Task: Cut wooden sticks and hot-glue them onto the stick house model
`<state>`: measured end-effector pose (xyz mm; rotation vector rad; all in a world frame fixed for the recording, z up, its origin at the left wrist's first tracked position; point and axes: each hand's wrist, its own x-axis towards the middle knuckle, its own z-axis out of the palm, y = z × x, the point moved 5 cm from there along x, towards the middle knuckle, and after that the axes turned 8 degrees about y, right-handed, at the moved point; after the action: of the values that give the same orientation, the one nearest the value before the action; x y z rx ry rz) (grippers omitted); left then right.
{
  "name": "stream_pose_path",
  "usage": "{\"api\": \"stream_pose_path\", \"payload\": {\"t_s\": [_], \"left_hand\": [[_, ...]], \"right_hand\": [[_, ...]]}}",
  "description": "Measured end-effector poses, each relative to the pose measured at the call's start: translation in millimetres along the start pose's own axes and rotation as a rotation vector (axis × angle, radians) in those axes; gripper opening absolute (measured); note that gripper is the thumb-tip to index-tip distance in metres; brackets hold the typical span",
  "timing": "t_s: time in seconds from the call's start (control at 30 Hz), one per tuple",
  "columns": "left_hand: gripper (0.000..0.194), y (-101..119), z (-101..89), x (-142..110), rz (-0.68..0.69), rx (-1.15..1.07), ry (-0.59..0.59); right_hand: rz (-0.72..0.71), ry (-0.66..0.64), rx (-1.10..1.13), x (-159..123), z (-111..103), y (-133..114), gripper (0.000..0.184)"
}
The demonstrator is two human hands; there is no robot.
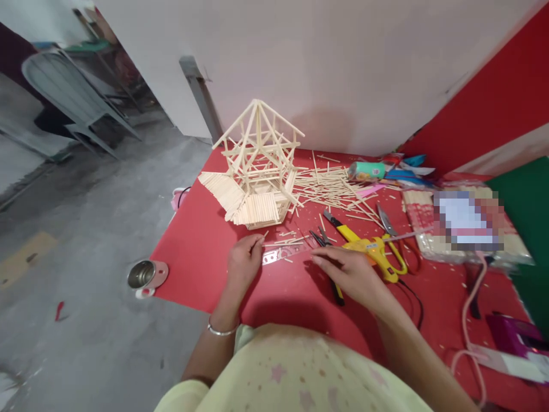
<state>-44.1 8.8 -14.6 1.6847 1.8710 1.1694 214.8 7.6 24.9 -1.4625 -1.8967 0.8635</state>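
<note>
The left fingers (257, 243) are hiding their grip (the view isn't showing whether they are pinching the pale stick (266, 233) at their tips). The right fingers (328, 252) are covering part of a dark-tipped tool (318, 237). Between both sets of fingers, a clear ruler (281, 253) is bearing marks too small to read. Well right of the right fingers, a pixelated patch (467, 220) is obscuring something on the stick packets (418, 229); farther right, the edge is cutting off a purple box (510, 337).
</note>
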Motion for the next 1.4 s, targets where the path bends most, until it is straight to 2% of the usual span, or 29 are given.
{"api": "stream_pose_path", "payload": {"t_s": [0.2,0.37,0.6,0.77,1.0,1.27,1.4], "left_hand": [[0.023,-7,8.8,3,0.008,0.119,-0.065],[0.025,-10,13.7,11,-0.049,0.321,-0.059],[0.032,-2,33.0,18,-0.019,0.579,-0.171],[0.034,-8,42.6,16,-0.035,0.703,-0.208],[0.029,-15,44.1,17,0.008,0.703,-0.131],[0.028,-14,36.1,12,0.021,0.565,-0.062],[0.025,-6,31.6,6,0.091,0.458,-0.137]], "right_hand": [[-0.029,-0.037,-0.324,11,23,1,0.020],[-0.036,-0.059,-0.439,19,26,0,0.020],[-0.080,-0.087,-0.481,15,29,-3,0.028],[-0.141,-0.131,-0.433,11,33,-10,0.026],[-0.144,-0.189,-0.379,3,37,-11,0.025],[-0.169,-0.156,-0.425,-1,25,-11,0.026],[-0.164,-0.157,-0.478,-2,26,-12,0.028]]}}
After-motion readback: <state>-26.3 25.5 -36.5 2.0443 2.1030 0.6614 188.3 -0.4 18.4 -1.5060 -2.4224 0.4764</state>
